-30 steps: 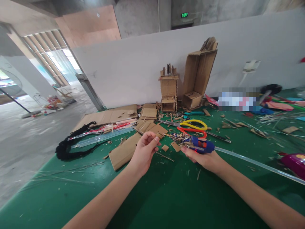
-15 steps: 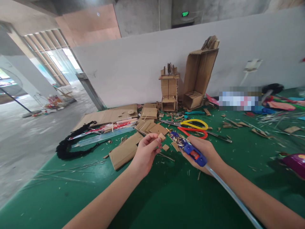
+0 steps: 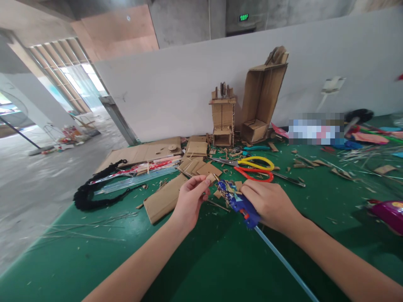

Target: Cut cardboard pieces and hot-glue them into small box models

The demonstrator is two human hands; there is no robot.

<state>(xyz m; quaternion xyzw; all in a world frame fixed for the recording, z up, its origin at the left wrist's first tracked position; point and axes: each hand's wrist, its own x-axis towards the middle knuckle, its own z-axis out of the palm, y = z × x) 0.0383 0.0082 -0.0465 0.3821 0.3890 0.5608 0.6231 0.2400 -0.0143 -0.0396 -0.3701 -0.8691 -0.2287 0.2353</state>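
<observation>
My left hand pinches a small square cardboard piece just above the green table. My right hand grips a blue hot glue gun, whose nozzle points left and almost touches that piece. A clear glue stick runs from the gun's back toward the lower right. Small cardboard scraps lie on the table right under both hands.
Yellow-handled scissors and red-handled scissors lie just beyond my hands. Flat cardboard sheets and a black cord lie left. Cardboard models and an upright box stand against the wall. A purple object sits at the right.
My right hand turned the glue gun and brought its nozzle left to the cardboard piece. The glue stick swung from pointing right to pointing at me. My left hand stayed put.
</observation>
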